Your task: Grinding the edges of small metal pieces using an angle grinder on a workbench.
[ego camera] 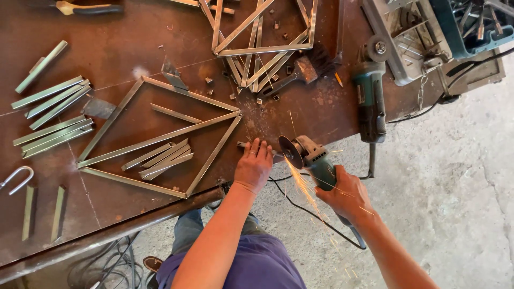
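Rust-brown steel surface (134, 48), strewn with cut strips, where a short grey metal bar (242, 144) is being ground.

The bar is pinned flat under the left hand (254, 165), fingers spread, its long axis pointing right toward the disc. The teal angle grinder (309, 158) is gripped closed by the right hand (342, 195); sparks are best kept thrown downward, away from the fingers.
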